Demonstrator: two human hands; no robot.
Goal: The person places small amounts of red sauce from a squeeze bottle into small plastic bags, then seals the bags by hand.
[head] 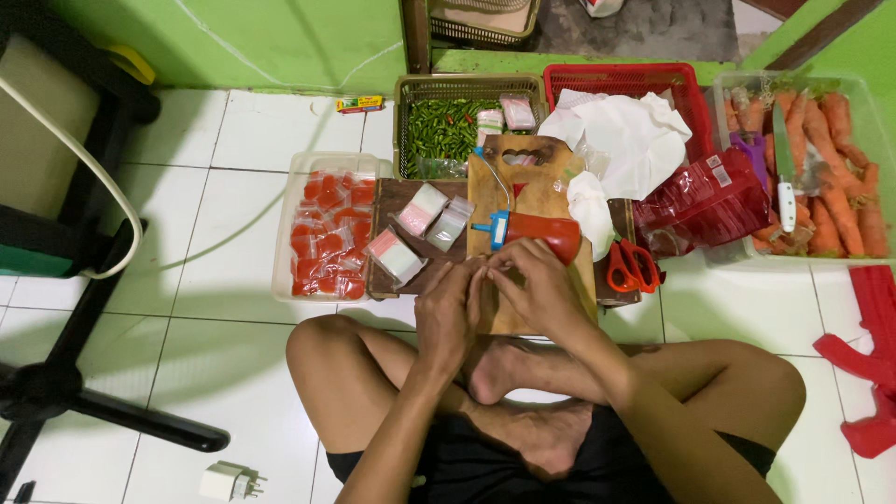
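Both hands pinching something small over a wooden cutting board (537, 191)

The left hand (448, 313) and right hand (537, 289) meet fingertip to fingertip — fingers curled close, what they hold too small to tell. A red sealing tool (537, 230) lies at twelve o'clock — just beyond them.

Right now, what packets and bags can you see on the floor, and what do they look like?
Small clear packets: in the clear tub at left, many, filled red.
Three small packets: on the dark board, flat, white and pinkish.
Red plastic bag: right of the wooden board, shiny, crumpled, with a white label.
Small box: by the green wall, long, yellow, red and green.
Two packets: on the green chillies, pinkish.
Hands: together over the board.
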